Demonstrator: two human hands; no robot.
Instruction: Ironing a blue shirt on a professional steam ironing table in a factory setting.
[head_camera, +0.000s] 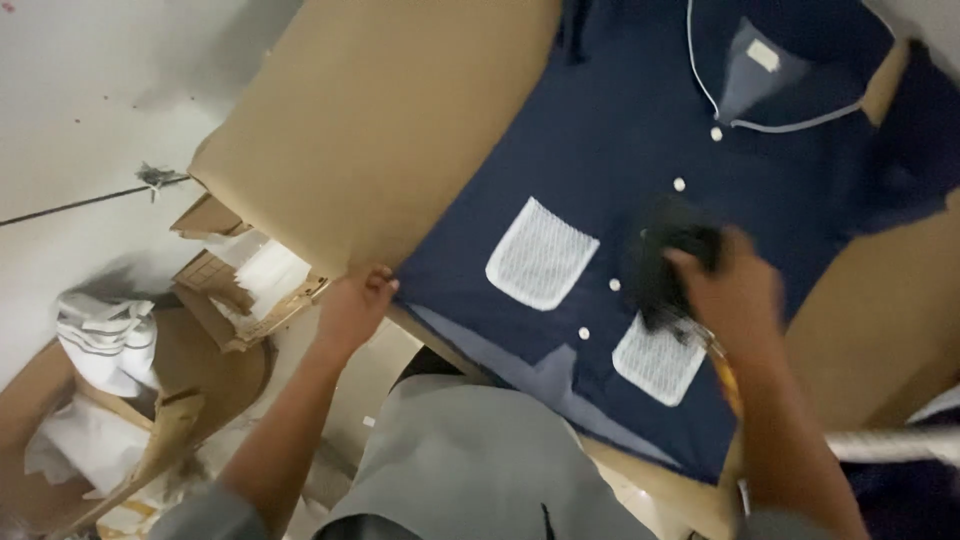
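Head view, right hand (735, 285) blurred, fingers gripping dark iron (672, 262) on navy shirt (600, 150), left hand (355, 305) pinching hem

Table: I see a brown, cardboard-coloured table (400, 120) running across the upper half of my view.
On the table: a navy button-up shirt (600, 150) lies spread flat, front up, with white piping at the collar, white buttons and two pale striped pockets.
Shirt hem: it hangs slightly past the near table edge.
Floor: a pale floor (70, 120) at left carries open cardboard boxes (225, 290) with white fabric inside.
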